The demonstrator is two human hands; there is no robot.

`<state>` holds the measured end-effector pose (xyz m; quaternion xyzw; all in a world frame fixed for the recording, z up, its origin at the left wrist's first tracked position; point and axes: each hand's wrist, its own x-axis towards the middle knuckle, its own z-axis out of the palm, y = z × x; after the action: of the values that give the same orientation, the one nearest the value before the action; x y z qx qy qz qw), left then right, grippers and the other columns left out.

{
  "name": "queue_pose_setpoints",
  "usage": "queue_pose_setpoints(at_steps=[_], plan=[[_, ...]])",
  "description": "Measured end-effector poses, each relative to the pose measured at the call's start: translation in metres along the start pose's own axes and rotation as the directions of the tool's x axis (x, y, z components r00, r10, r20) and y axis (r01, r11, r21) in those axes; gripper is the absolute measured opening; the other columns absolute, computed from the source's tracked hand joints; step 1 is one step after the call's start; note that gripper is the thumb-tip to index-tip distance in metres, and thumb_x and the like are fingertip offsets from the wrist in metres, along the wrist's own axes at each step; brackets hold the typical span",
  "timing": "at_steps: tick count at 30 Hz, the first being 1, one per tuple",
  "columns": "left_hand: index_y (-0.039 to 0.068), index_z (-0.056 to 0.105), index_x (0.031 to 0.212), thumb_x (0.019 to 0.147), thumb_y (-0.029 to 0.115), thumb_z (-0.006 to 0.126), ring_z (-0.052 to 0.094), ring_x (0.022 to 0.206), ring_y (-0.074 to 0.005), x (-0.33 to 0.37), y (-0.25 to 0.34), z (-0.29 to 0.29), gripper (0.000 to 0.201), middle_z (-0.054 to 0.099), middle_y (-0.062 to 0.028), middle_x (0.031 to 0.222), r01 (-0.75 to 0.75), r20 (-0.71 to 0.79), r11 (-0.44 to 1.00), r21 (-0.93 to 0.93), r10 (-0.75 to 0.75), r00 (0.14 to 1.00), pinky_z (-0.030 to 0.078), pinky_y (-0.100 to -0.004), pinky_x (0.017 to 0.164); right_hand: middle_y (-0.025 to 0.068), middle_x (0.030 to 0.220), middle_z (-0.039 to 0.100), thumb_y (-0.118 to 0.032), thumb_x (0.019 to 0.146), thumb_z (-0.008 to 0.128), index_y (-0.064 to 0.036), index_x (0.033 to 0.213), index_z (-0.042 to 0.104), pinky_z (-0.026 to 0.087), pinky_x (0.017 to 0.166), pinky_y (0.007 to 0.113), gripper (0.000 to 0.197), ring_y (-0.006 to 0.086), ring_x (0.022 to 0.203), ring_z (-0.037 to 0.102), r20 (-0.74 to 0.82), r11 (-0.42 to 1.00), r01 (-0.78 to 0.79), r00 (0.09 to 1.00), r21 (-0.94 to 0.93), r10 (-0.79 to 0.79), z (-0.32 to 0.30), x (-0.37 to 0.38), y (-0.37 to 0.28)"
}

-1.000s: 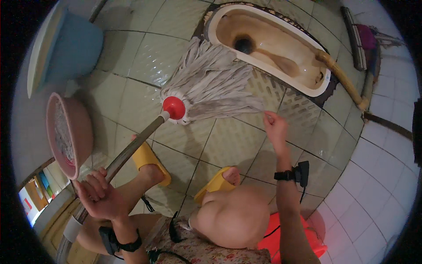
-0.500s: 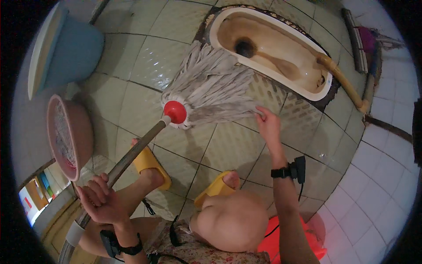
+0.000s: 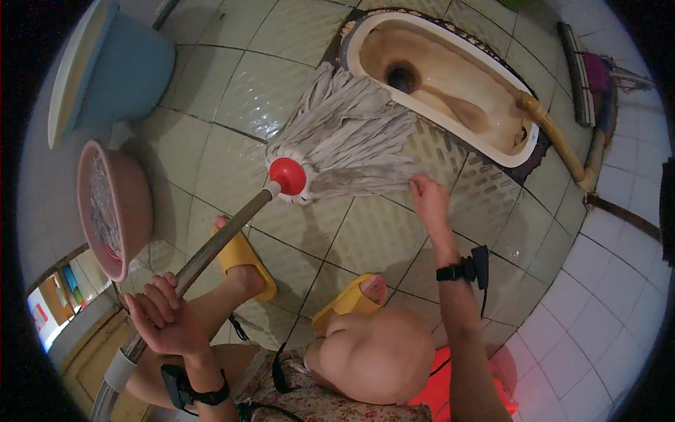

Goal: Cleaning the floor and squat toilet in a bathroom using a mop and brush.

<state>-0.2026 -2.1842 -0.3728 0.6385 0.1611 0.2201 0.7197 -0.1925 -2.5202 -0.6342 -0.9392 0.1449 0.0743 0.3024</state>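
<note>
A string mop with a red hub (image 3: pixel 288 176) lies on the wet floor, its grey-white strands (image 3: pixel 358 141) fanned out to the right and away from me. My left hand (image 3: pixel 160 313) is closed around its metal handle (image 3: pixel 221 243), which slants down to the lower left. At the lower right edge of the strands, my right hand (image 3: pixel 430 202) pinches the tip of a strand between thumb and fingers. The farthest strands reach the near rim of a squat toilet (image 3: pixel 365 67).
A blue basin (image 3: pixel 119 77) leans at the upper left, above a pink basin (image 3: pixel 133 204) holding greyish contents. A brownish pipe (image 3: pixel 555 144) runs from the toilet toward the tiled wall (image 3: pixel 576 295). A squeegee-like tool (image 3: pixel 575 74) stands there. Something red (image 3: pixel 450 383) lies behind my right arm.
The whole view has shifted slightly. My right fingers have drawn a little closer together at the strand tips; my left hand keeps its hold on the handle.
</note>
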Motion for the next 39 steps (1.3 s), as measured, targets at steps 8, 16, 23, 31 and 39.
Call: queue_pose_setpoints(at_steps=[8,16,23,31,39], plan=[[0.016,0.021,0.050,0.088,0.021,0.029,0.024,0.047,-0.0109,0.000,-0.003,0.001,0.040,0.019,0.0017,0.043,-0.015,-0.025,1.000,-0.014,0.015,1.000,0.030,-0.0285,0.060,0.0138,0.073,0.059,-0.015,0.076,0.052,-0.0071,0.084,0.055,0.044,0.054,0.040,0.012,0.0329,0.060,0.056,0.016,0.993,0.109,0.994,-0.048,-0.108,0.000,-0.031,0.015],[0.017,0.021,0.051,0.088,0.021,0.030,0.023,0.047,-0.0103,0.000,-0.001,0.000,0.038,0.018,0.0022,0.043,-0.012,-0.082,0.999,0.030,0.014,0.997,0.029,-0.0279,0.060,0.0164,0.066,0.055,-0.014,0.075,0.052,-0.0076,0.080,0.053,0.042,0.051,0.043,0.008,0.0334,0.058,0.055,0.334,0.997,-0.076,0.940,-0.005,0.073,-0.021,-0.099,-0.013],[0.017,0.022,0.050,0.088,0.021,0.029,0.024,0.047,-0.0104,0.000,-0.004,-0.002,0.038,0.019,0.0022,0.043,-0.014,-0.004,1.000,-0.015,0.014,1.000,0.030,-0.0282,0.061,0.0159,0.068,0.056,-0.014,0.071,0.054,-0.0062,0.079,0.054,0.043,0.053,0.043,0.011,0.0361,0.059,0.054,0.374,0.995,0.096,0.922,0.023,-0.098,-0.004,-0.127,-0.010],[0.017,0.022,0.050,0.088,0.020,0.029,0.024,0.047,-0.0105,-0.002,-0.004,0.000,0.039,0.019,0.0019,0.043,-0.011,-0.066,1.000,-0.020,0.009,0.998,0.030,-0.0285,0.061,0.0138,0.064,0.057,-0.019,0.068,0.059,-0.0073,0.087,0.061,0.044,0.054,0.034,0.023,0.0253,0.059,0.056,0.583,0.991,0.087,0.803,0.099,-0.129,-0.025,-0.050,-0.038],[0.017,0.021,0.050,0.088,0.020,0.029,0.024,0.048,-0.0103,-0.002,-0.002,-0.001,0.039,0.020,0.0021,0.043,0.006,-0.024,1.000,-0.027,-0.006,1.000,0.029,-0.0282,0.061,0.0110,0.070,0.060,-0.022,0.072,0.058,-0.0102,0.085,0.062,0.043,0.054,0.036,0.018,0.0279,0.063,0.058,0.002,0.982,-0.016,1.000,0.190,0.016,-0.013,0.067,-0.067]])
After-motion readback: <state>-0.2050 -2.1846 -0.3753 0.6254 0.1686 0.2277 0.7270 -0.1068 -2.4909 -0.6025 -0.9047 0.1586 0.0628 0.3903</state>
